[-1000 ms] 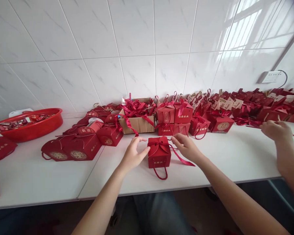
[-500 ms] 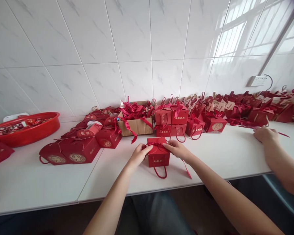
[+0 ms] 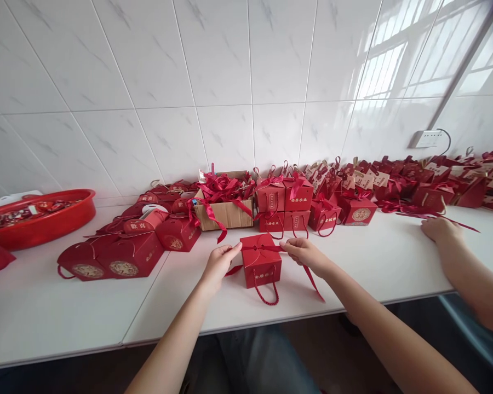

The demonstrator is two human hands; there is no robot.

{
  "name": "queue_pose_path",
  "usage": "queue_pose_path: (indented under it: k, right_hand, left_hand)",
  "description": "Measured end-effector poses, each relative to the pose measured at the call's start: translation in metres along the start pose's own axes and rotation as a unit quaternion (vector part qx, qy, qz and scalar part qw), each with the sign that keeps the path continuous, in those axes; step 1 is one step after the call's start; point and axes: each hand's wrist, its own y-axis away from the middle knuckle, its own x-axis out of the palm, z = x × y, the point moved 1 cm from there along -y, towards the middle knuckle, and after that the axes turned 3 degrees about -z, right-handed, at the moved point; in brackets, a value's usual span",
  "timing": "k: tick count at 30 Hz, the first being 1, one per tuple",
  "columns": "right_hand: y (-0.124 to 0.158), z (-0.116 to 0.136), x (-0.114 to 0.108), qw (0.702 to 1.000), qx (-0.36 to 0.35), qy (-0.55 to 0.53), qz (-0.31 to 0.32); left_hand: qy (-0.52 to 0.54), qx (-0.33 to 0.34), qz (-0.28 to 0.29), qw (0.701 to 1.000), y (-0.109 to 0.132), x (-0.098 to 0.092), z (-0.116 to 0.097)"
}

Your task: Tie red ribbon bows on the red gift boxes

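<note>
A red gift box (image 3: 262,266) with gold lettering and a twisted cord handle stands on the white table in front of me. Across its top a dark red ribbon (image 3: 267,248) runs through two holes and is stretched between my hands. At the box's left edge, my left hand (image 3: 219,264) pinches one side of the ribbon, its loose tail lying below the fingers. My right hand (image 3: 306,254) grips the other side just past the right edge, and a long tail hangs from it onto the table.
Behind the box sits a cardboard carton (image 3: 225,215) full of ribbons, beside stacked red boxes (image 3: 299,197). More red boxes (image 3: 136,256) and a red basin (image 3: 45,232) of wrapped sweets are on the left. Another person's hand (image 3: 441,230) rests at the right, near a ribbon.
My hands have moved apart, drawing the ribbon straight across the box top. A ribbon tail now shows left of the box. Another person's hand appears at the far left edge.
</note>
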Motion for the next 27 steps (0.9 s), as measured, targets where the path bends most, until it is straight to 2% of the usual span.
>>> queue_pose_path:
  k: [4, 9, 12, 17, 22, 27]
  right_hand:
    - [0.008, 0.004, -0.002, 0.994, -0.024, -0.075, 0.07]
    - [0.007, 0.02, 0.007, 0.984, -0.093, -0.131, 0.077]
    - [0.003, 0.03, 0.018, 0.979, -0.115, -0.155, 0.061]
    - [-0.001, 0.037, 0.038, 0.977, -0.105, -0.186, 0.024]
    - [-0.005, 0.028, 0.046, 0.983, -0.149, -0.093, -0.059]
    - [-0.009, 0.022, 0.048, 0.979, -0.174, -0.032, -0.098]
  left_hand:
    - [-0.008, 0.01, -0.025, 1.0, 0.006, 0.004, -0.001]
    - [-0.005, 0.022, -0.011, 1.0, 0.01, 0.014, -0.003]
    - [-0.002, 0.027, -0.008, 1.0, 0.011, 0.019, -0.005]
    - [0.006, 0.044, -0.017, 0.999, 0.015, 0.022, -0.008]
    - [0.037, 0.072, 0.028, 0.996, 0.02, 0.014, -0.021]
    - [0.047, 0.094, 0.051, 0.993, 0.031, 0.005, -0.051]
